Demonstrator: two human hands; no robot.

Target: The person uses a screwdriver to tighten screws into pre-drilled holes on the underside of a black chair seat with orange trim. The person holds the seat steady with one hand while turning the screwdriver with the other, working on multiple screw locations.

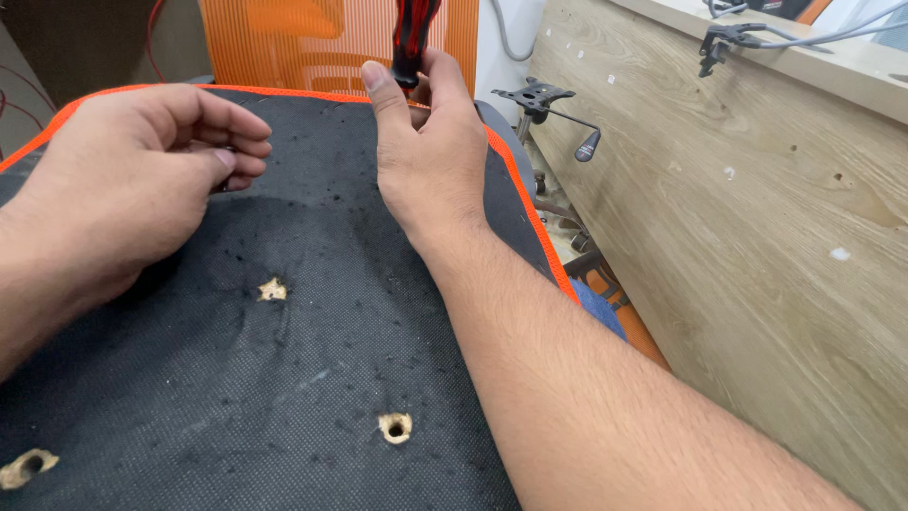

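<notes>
My right hand (430, 142) is closed around a screwdriver with a red and black handle (413, 38), held upright over the far part of an upturned chair seat (312, 378). The seat's underside is black fabric with an orange edge. It has torn screw holes showing pale wood (395, 427), (272, 290), (26, 466). My left hand (142, 180) hovers over the seat's left part, fingers curled and pinched together near something small that I cannot make out.
An orange mesh chair back (322, 43) stands behind the seat. A black metal chair mechanism with a lever (544, 104) lies to the right on the floor. A wood-grain panel (757, 246) runs along the right side, with a black clamp and cables (724, 43) above it.
</notes>
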